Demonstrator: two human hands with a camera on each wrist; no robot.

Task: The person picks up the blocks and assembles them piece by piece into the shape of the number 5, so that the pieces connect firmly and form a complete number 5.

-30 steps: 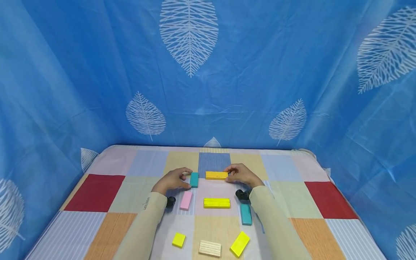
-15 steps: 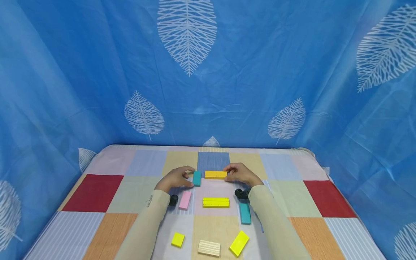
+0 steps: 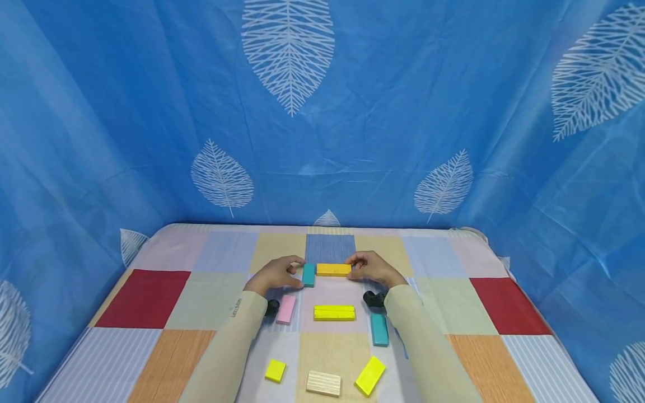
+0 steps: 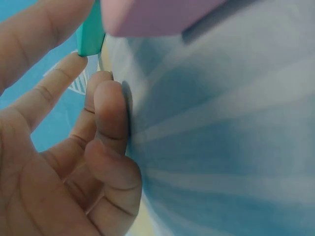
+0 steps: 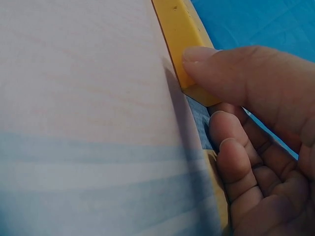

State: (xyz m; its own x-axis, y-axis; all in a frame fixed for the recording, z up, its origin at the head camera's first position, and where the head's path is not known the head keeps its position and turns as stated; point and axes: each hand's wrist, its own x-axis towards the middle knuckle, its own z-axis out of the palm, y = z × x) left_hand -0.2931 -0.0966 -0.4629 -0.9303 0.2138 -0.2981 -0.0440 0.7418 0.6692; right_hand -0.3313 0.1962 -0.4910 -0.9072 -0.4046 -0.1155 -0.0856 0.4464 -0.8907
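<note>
My left hand (image 3: 276, 274) pinches a teal block (image 3: 309, 275) by its near and far ends, thumb on the near one. In the left wrist view the teal block (image 4: 91, 34) shows between thumb and index finger, while the other fingers curl beneath. My right hand (image 3: 374, 268) pinches the right end of an orange-yellow block (image 3: 333, 270), which lies lengthwise across the cloth. The thumb presses its near side in the right wrist view, where the block (image 5: 183, 39) runs off the top. Only a narrow gap parts the two blocks.
A pink block (image 3: 286, 309) lies by my left wrist, and a long yellow block (image 3: 335, 313) sits between my forearms. Beside my right sleeve is another teal block (image 3: 379, 329). Nearer are a yellow square (image 3: 275, 370), a plain wooden block (image 3: 323, 383) and a tilted yellow block (image 3: 370, 375).
My left hand has slid the teal block to the right, up close to the left end of the orange-yellow block. My right hand has kept its hold almost still.
</note>
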